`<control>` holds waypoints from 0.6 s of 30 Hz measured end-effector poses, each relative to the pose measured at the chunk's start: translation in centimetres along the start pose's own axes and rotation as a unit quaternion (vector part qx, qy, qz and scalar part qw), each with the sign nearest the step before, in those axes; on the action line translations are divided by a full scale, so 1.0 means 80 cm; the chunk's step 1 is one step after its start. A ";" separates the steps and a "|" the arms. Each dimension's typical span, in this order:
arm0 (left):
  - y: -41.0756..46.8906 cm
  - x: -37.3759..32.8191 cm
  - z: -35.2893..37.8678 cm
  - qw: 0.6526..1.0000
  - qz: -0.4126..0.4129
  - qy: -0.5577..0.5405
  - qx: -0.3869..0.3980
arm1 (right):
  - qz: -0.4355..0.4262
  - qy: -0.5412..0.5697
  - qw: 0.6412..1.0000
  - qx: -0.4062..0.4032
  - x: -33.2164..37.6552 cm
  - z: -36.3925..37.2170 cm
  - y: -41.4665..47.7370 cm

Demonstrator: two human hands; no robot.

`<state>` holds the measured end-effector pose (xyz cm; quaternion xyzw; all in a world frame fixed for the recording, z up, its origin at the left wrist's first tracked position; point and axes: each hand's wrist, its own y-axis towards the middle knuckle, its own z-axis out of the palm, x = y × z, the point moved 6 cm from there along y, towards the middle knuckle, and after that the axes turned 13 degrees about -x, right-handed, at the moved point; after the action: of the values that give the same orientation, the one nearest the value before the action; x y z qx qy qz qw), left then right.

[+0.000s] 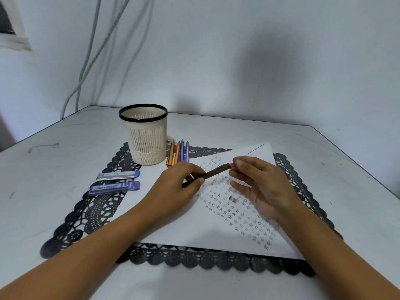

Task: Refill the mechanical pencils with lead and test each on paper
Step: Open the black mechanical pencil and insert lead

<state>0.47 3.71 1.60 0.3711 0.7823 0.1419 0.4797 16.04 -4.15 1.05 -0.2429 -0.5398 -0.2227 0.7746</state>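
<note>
Dark slim pencil (216, 171) between left hand (177, 185) and right hand (266, 187)

Pale bluish-white wall (216, 50) fills upper half. Grey cables (86, 68) hang down wall at 10 o'clock and drop behind surface. Dark window opening (5, 20) with white ledge at far 10 o'clock. Soft round shadow (266, 59) on wall at 1 o'clock. White surface (54, 161) scuffed, thin dark edge. Light cool, diffuse.

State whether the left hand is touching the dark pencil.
Touching. The head view shows the left hand holding the dark pencil, its fingers curled round the barrel.
</note>
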 end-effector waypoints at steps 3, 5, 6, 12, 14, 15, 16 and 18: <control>0.000 -0.001 0.000 1.000 0.000 -0.006 -0.001 | 0.001 -0.009 1.000 0.000 -0.002 0.001 0.000; -0.001 -0.001 0.000 1.000 -0.001 -0.007 0.000 | 0.001 -0.016 1.000 0.002 -0.002 0.002 0.000; -0.001 -0.001 0.000 1.000 -0.002 -0.005 0.000 | 0.000 -0.018 1.000 0.002 -0.002 0.002 0.000; -0.003 -0.001 0.002 1.000 -0.007 -0.004 -0.008 | 0.008 -0.007 1.000 -0.010 -0.008 0.001 0.002; -0.003 -0.002 0.003 1.000 -0.008 -0.002 -0.009 | 0.010 0.001 1.000 -0.018 -0.009 0.001 0.003; -0.004 -0.002 0.003 1.000 -0.009 -0.003 -0.011 | 0.010 0.004 1.000 -0.019 -0.009 0.001 0.003; -0.004 -0.002 0.003 1.000 -0.010 -0.004 -0.013 | 0.009 0.005 1.000 -0.019 -0.009 0.001 0.003; -0.004 -0.001 0.002 1.000 -0.013 -0.005 -0.017 | 0.007 0.006 1.000 -0.015 -0.007 0.003 0.002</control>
<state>0.48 3.36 1.39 0.3533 0.7822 0.1470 0.4917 15.78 -3.86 0.53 -0.2567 -0.5299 -0.2273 0.7757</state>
